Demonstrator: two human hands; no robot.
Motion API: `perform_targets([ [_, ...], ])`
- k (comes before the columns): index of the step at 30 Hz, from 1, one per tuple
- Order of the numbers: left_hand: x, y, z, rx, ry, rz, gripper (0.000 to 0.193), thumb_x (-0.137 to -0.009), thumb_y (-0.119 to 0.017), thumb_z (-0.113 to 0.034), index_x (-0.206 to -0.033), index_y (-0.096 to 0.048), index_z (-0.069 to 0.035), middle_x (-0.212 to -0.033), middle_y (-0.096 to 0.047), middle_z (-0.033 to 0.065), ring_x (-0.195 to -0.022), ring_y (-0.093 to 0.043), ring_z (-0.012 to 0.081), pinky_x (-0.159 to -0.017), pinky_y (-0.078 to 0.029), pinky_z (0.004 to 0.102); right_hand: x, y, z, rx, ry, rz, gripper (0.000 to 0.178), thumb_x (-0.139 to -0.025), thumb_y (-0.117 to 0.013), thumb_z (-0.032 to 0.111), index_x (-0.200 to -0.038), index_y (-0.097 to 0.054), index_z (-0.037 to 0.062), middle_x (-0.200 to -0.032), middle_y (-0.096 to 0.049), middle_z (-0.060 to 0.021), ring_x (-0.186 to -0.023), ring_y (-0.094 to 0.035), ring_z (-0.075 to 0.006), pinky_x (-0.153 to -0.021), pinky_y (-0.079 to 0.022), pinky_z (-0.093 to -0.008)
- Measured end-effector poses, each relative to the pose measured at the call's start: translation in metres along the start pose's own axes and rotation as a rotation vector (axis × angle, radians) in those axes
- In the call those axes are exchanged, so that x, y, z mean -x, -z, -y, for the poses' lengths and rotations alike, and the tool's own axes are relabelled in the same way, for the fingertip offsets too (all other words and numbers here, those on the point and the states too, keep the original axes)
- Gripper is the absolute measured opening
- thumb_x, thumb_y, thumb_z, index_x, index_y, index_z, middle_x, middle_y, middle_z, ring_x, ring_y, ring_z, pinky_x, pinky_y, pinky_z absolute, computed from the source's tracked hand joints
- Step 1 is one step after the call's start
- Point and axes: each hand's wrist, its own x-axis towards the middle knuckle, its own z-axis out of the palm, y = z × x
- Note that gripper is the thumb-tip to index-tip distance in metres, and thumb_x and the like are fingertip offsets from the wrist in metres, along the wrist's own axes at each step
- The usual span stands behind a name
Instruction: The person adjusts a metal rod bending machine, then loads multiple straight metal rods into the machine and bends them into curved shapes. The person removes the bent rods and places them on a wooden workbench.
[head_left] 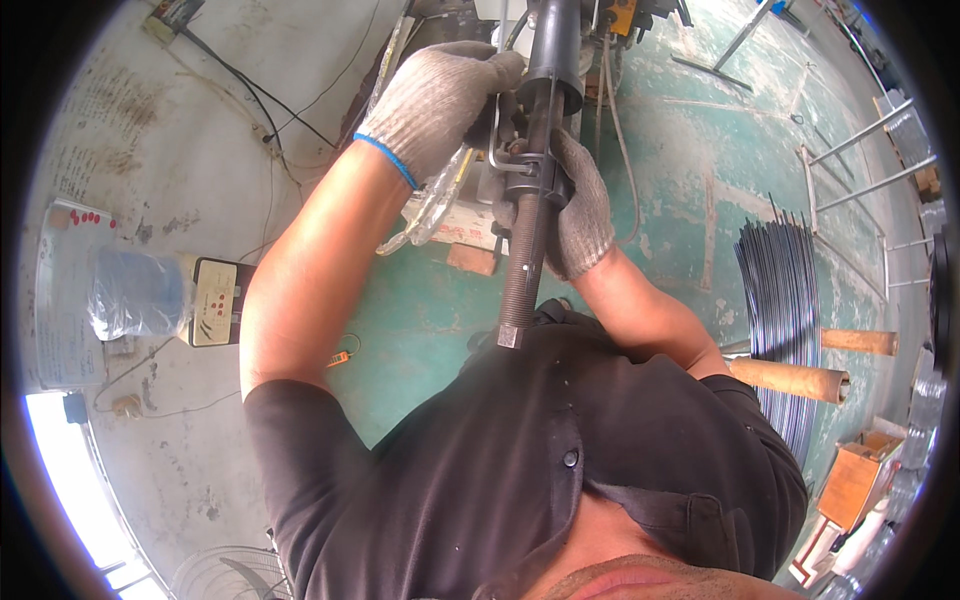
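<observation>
A dark machine cylinder (556,50) runs down toward my chest, and a threaded rod (526,245) with a square end sticks out of it. Around the rod sits a dark metal collar (531,178), joined to a thin bent metal rod (493,140). My left hand (440,100), in a knitted glove with a blue cuff, is closed at this thin rod beside the cylinder; its fingertips are partly hidden. My right hand (585,205), also gloved, wraps round the collar from the right and beneath. The threaded rod hides part of its fingers.
A reddish block (472,259) lies on the green floor below the machine. To the right are a bundle of dark rods (778,290), cardboard tubes (790,379) and metal frames (850,150). A wall with cables and a plastic-covered box (140,293) stands at left.
</observation>
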Motion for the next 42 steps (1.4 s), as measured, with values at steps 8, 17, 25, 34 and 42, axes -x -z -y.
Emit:
perform_targets([
  [8, 0.003, -0.015, -0.010, -0.278, -0.159, -0.106, 0.036, -0.108, -0.076, -0.031, -0.127, -0.080, -0.001, -0.090, -0.075, 0.0016, -0.071, -0.064, 0.0077, -0.064, -0.053, 0.0281, 0.002, -0.005, -0.001, 0.076, 0.026, -0.033, 0.045, -0.120, -0.048, 0.046, -0.126, -0.068, 0.0059, -0.110, -0.077, -0.0160, -0.095, -0.078, -0.0304, -0.078, -0.063, -0.0431],
  [17, 0.004, -0.041, 0.015, 0.072, -0.347, -0.124, 0.023, -0.112, -0.070, -0.024, -0.107, -0.077, -0.003, -0.076, -0.066, -0.0008, -0.065, -0.059, 0.0073, -0.060, -0.047, 0.0258, 0.004, -0.008, -0.003, 0.130, 0.079, -0.051, 0.045, -0.120, -0.047, 0.046, -0.127, -0.065, 0.0048, -0.106, -0.076, -0.0145, -0.087, -0.076, -0.0285, -0.073, -0.062, -0.0418],
  [25, 0.005, -0.058, 0.017, 0.265, -0.280, -0.203, 0.024, -0.111, -0.071, -0.025, -0.112, -0.077, -0.002, -0.077, -0.065, -0.0013, -0.069, -0.058, 0.0071, -0.065, -0.045, 0.0252, 0.002, -0.004, -0.003, 0.026, 0.071, 0.000, 0.041, -0.120, -0.048, 0.043, -0.127, -0.066, 0.0066, -0.105, -0.077, -0.0122, -0.082, -0.074, -0.0234, -0.071, -0.062, -0.0403],
  [34, 0.002, -0.061, 0.014, 0.148, -0.249, -0.216, 0.024, -0.110, -0.072, -0.026, -0.107, -0.078, -0.003, -0.081, -0.061, -0.0044, -0.072, -0.053, 0.0063, -0.066, -0.044, 0.0255, 0.007, -0.028, -0.003, 0.064, 0.131, -0.193, 0.039, -0.120, -0.048, 0.042, -0.131, -0.065, 0.0081, -0.104, -0.076, -0.0112, -0.083, -0.075, -0.0232, -0.074, -0.063, -0.0368],
  [42, 0.001, -0.057, 0.002, -0.037, -0.197, -0.183, 0.027, -0.108, -0.073, -0.027, -0.110, -0.078, 0.000, -0.082, -0.064, -0.0024, -0.073, -0.058, 0.0091, -0.069, -0.048, 0.0275, 0.006, -0.017, -0.002, 0.084, 0.134, -0.123, 0.037, -0.120, -0.048, 0.039, -0.127, -0.066, 0.0061, -0.106, -0.075, -0.0123, -0.086, -0.075, -0.0258, -0.075, -0.063, -0.0396],
])
